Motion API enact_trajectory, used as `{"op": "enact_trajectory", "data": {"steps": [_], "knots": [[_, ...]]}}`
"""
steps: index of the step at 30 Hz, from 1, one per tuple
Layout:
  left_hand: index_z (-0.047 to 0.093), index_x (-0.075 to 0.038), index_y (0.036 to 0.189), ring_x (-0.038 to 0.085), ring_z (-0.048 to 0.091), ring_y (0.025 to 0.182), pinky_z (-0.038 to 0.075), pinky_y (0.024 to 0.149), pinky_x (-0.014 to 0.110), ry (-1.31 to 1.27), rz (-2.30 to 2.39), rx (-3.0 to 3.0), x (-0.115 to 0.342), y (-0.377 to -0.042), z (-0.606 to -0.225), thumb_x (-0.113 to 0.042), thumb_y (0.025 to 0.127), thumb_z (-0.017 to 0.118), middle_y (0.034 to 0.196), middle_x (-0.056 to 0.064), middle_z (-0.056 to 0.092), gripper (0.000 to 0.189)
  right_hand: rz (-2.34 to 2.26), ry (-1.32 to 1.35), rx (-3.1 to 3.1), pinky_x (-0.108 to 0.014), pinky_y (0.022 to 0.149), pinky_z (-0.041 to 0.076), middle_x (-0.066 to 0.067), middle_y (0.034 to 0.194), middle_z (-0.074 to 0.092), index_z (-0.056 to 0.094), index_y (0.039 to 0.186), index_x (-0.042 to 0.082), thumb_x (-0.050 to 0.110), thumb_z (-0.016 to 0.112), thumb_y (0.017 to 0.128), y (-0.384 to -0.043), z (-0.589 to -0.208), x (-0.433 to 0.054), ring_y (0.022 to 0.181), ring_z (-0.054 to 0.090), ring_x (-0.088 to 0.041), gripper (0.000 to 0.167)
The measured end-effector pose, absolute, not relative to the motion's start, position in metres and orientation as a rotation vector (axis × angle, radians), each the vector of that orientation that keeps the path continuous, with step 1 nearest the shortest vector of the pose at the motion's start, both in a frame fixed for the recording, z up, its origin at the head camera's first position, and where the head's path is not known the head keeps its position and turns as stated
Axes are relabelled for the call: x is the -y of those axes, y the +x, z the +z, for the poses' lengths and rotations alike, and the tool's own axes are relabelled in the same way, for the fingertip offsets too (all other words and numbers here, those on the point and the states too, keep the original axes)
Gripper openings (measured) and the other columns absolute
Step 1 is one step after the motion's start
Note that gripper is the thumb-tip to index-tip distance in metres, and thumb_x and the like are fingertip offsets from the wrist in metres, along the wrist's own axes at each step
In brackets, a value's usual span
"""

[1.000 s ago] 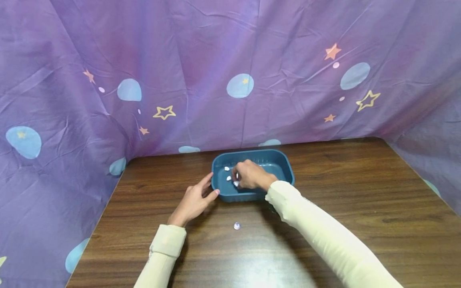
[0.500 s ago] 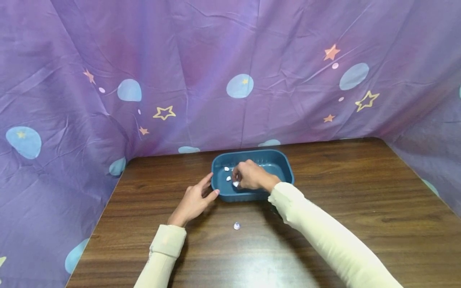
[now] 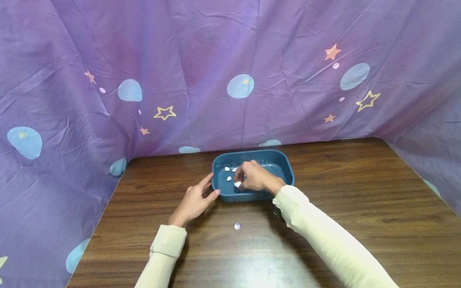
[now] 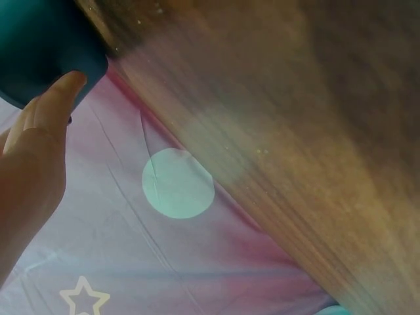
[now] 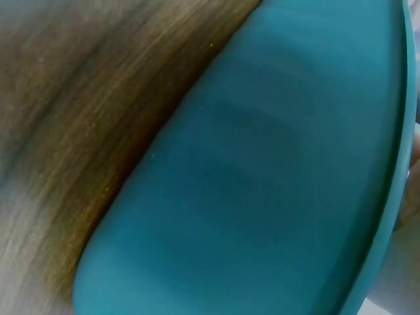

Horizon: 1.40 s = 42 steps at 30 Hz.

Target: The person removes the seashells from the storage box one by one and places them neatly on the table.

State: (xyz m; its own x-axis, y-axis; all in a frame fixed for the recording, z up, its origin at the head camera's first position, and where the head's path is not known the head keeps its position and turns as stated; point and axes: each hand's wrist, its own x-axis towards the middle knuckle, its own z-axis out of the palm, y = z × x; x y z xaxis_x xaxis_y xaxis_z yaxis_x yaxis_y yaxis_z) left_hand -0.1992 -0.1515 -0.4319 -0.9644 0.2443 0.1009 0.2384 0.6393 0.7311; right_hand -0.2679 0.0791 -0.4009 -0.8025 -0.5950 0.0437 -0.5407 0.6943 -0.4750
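In front of the blue tray (image 3: 248,198), nearest the viewer, a small pale bead (image 3: 237,226) lies on the tabletop (image 3: 119,228); if round beneath, it could roll off at a brush of the right sleeve (image 3: 293,202). At the tray's left end rests the left hand (image 3: 192,202), fingers and thumb apart, touching the wall; uneven pressure there would probably slide or turn the tray. Inside the tray, left of its centre, the right hand (image 3: 253,176) reaches down, its curled fingers and thumb apparently pinching a white piece (image 3: 237,184), though the contact is partly hidden. A slip seems the likeliest fault: so small a piece, caught only by its edge, could drop or spring aside. Three other white pieces (image 3: 227,169) lie toward the tray's left end, where a sideways knock could scatter them. Behind the tray hangs a purple cloth (image 3: 201,60).
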Motion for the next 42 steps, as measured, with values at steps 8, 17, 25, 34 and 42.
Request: {"op": "enact_trajectory", "data": {"steps": [8, 17, 25, 34, 42], "knots": [[0.039, -0.009, 0.155, 0.034, 0.063, 0.126, 0.048, 0.111, 0.047, 0.422, 1.267, -2.84, 0.152, -0.2, -0.433, -0.031, 0.097, 0.066, 0.136, 0.019, 0.063, 0.067, -0.769, -0.911, -2.771, -0.029, 0.078, 0.054, 0.006, 0.077, 0.074, 0.077, 0.083, 0.017, 0.007, 0.084, 0.071, -0.264, -0.398, -0.08, 0.078, 0.066, -0.011, 0.016], [0.038, -0.009, 0.155, 0.034, 0.062, 0.127, 0.048, 0.111, 0.048, 0.414, 1.244, -2.845, 0.152, -0.199, -0.433, -0.032, 0.097, 0.065, 0.137, 0.019, 0.062, 0.068, -0.788, -0.908, -2.771, -0.03, 0.08, 0.053, 0.007, 0.076, 0.073, 0.076, 0.083, 0.017, 0.007, 0.085, 0.071, -0.26, -0.394, -0.086, 0.082, 0.069, -0.018, 0.018], [0.038, -0.01, 0.155, 0.035, 0.062, 0.127, 0.048, 0.111, 0.048, 0.408, 1.25, -2.84, 0.15, -0.198, -0.432, -0.033, 0.097, 0.065, 0.137, 0.019, 0.062, 0.067, -0.803, -0.928, -2.769, -0.029, 0.079, 0.053, 0.008, 0.077, 0.073, 0.077, 0.084, 0.018, 0.007, 0.085, 0.069, -0.257, -0.39, -0.089, 0.082, 0.069, -0.016, 0.021], [0.038, -0.009, 0.155, 0.035, 0.062, 0.127, 0.046, 0.112, 0.049, 0.409, 1.264, -2.834, 0.151, -0.198, -0.432, -0.031, 0.097, 0.065, 0.137, 0.019, 0.062, 0.068, -0.808, -0.977, -2.755, -0.028, 0.077, 0.051, 0.009, 0.077, 0.073, 0.077, 0.083, 0.019, 0.008, 0.083, 0.068, -0.254, -0.384, -0.092, 0.084, 0.07, -0.022, 0.02], [0.038, -0.009, 0.155, 0.035, 0.062, 0.127, 0.047, 0.111, 0.05, 0.424, 1.244, -2.849, 0.151, -0.199, -0.432, -0.032, 0.097, 0.064, 0.137, 0.019, 0.063, 0.068, -0.787, -1.048, -2.749, -0.038, 0.091, 0.049, 0.01, 0.077, 0.073, 0.078, 0.084, 0.02, 0.006, 0.083, 0.068, -0.252, -0.38, -0.096, 0.078, 0.067, -0.01, 0.021]]}}
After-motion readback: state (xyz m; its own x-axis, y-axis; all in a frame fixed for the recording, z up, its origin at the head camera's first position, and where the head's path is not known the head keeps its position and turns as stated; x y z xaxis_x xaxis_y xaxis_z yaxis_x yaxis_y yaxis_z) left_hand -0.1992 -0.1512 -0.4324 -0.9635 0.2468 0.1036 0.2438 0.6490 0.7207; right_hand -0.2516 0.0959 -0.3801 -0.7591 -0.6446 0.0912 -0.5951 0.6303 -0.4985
